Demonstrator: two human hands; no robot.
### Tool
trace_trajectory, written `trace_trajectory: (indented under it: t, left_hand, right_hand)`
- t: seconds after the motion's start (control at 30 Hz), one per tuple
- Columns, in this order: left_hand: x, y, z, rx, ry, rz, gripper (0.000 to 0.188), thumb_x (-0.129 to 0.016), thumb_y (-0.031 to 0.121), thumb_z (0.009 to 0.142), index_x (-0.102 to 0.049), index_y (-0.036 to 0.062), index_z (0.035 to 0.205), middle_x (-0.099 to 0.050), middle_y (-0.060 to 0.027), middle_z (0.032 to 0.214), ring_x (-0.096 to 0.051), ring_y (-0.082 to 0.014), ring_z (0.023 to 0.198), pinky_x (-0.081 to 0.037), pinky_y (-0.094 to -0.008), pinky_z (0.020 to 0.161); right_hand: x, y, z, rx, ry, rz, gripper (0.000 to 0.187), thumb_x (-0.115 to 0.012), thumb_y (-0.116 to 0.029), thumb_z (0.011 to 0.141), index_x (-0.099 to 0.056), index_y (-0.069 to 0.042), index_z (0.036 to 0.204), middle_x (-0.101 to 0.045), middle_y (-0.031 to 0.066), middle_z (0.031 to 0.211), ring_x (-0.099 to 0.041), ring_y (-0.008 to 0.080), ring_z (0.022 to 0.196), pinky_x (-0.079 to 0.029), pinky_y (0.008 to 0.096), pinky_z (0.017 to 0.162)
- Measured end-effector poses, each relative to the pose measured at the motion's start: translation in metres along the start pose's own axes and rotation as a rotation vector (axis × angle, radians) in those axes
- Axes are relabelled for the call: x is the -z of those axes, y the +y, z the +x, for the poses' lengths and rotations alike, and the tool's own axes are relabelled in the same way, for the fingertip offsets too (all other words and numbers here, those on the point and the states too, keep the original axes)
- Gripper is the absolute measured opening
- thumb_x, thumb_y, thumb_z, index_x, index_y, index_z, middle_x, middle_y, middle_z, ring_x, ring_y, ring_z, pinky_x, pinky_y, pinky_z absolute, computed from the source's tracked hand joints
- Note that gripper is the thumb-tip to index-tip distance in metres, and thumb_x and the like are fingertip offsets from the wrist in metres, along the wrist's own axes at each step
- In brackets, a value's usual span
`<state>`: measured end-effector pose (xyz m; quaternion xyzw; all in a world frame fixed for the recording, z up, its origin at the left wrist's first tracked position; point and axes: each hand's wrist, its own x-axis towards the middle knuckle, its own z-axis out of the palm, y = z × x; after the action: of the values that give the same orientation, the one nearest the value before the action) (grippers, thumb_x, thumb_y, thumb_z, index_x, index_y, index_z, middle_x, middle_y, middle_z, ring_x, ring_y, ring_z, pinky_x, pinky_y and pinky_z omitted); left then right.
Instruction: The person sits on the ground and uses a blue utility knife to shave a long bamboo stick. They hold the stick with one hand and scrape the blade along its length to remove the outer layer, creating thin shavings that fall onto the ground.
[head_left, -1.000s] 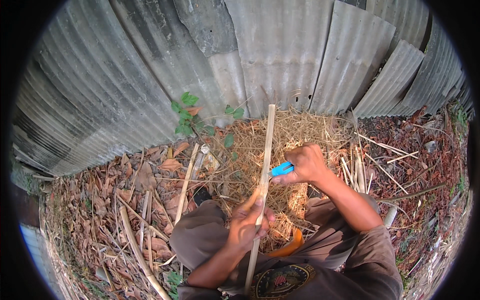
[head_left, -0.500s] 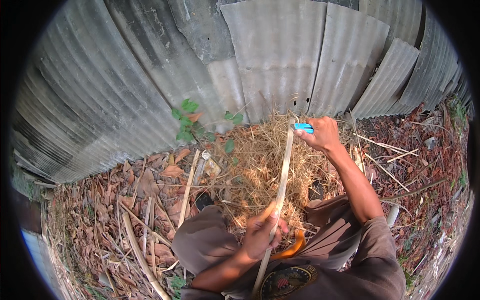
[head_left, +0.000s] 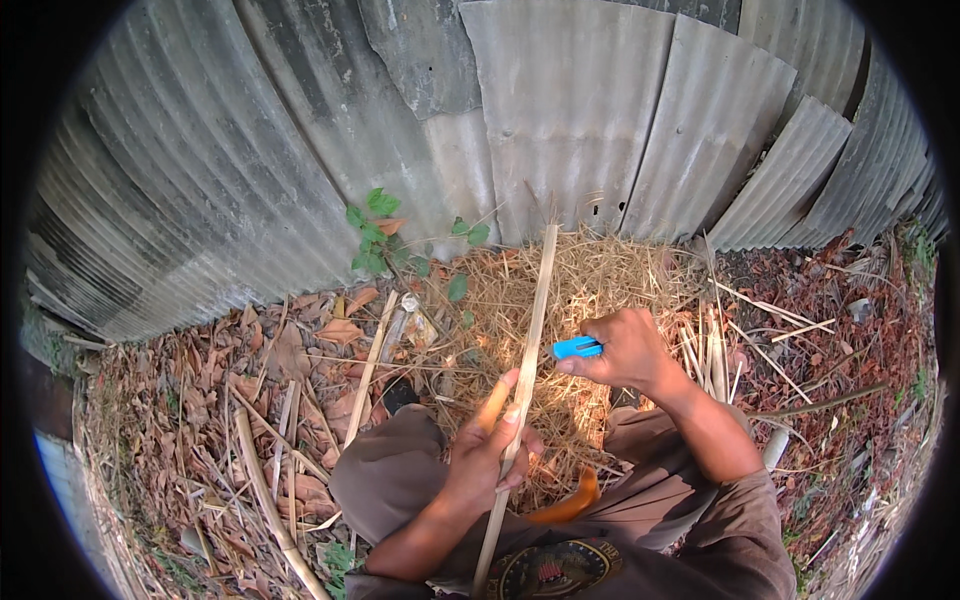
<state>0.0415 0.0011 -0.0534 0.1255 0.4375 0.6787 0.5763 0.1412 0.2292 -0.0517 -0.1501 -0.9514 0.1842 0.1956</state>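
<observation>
My left hand (head_left: 490, 455) is closed around a long, pale bamboo strip (head_left: 538, 300). The strip slants from my lap up toward the metal wall, its upper end standing free. My right hand (head_left: 628, 352) grips a small blue utility knife (head_left: 577, 348) a little to the right of the strip. A gap shows between the knife and the strip; the blade is too small to make out. Under both hands lies a heap of thin straw-coloured shavings (head_left: 600, 270). My bent legs, in brown cloth, flank the heap.
Corrugated metal sheets (head_left: 570, 120) form a wall ahead. Dry leaves (head_left: 290, 350) and bamboo pieces (head_left: 262, 480) litter the ground at left. More thin strips (head_left: 770, 305) lie at right. A green plant (head_left: 375, 240) grows by the wall. Something orange (head_left: 575, 498) shows between my legs.
My right hand with the knife has come down from the strip's upper end and now stands apart from it. My left hand and the strip have shifted somewhat left.
</observation>
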Motion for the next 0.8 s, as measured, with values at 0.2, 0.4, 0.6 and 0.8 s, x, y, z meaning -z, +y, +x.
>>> trace_trajectory:
  t: [0.2,0.4,0.6,0.8]
  left_hand:
    - [-0.004,0.004,-0.002,0.021,0.024,0.029,0.051,-0.043,0.024,0.1,-0.025,0.0177,0.147,-0.059,-0.0115,0.075,-0.043,-0.0072,0.039,-0.031,-0.0192,0.035]
    - [-0.002,0.006,0.001,0.021,0.024,0.059,0.049,-0.043,0.024,0.1,-0.028,0.0174,0.146,-0.059,-0.0104,0.075,-0.041,-0.0058,0.04,-0.031,-0.0191,0.036]
    - [-0.005,-0.01,-0.003,0.032,0.004,0.081,0.047,-0.041,0.021,0.101,-0.029,0.0167,0.146,-0.059,-0.0097,0.073,-0.039,-0.0069,0.038,-0.03,-0.0196,0.035]
    - [-0.004,0.004,-0.002,0.063,0.062,0.071,0.048,-0.042,0.021,0.1,-0.029,0.0167,0.146,-0.059,-0.0086,0.073,-0.039,-0.007,0.038,-0.031,-0.0198,0.036]
  right_hand:
    - [-0.004,-0.013,0.005,0.009,-0.097,0.023,0.069,-0.054,-0.077,0.071,-0.052,-0.01,0.052,-0.047,0.0065,0.043,-0.051,0.0291,0.039,-0.038,0.0405,0.042]
    - [-0.017,-0.007,0.0,0.051,-0.05,-0.125,0.068,-0.057,-0.077,0.068,-0.053,-0.011,0.052,-0.05,0.0065,0.045,-0.052,0.0289,0.04,-0.04,0.0402,0.041]
    - [-0.006,0.025,0.023,-0.192,0.08,-0.182,0.069,-0.059,-0.073,0.07,-0.058,-0.007,0.052,-0.045,0.0109,0.039,-0.052,0.0315,0.039,-0.043,0.0422,0.043]
    - [-0.026,-0.009,-0.003,0.021,-0.091,-0.015,0.072,-0.052,-0.077,0.072,-0.062,-0.008,0.054,-0.05,0.0119,0.042,-0.056,0.03,0.042,-0.047,0.0419,0.044]
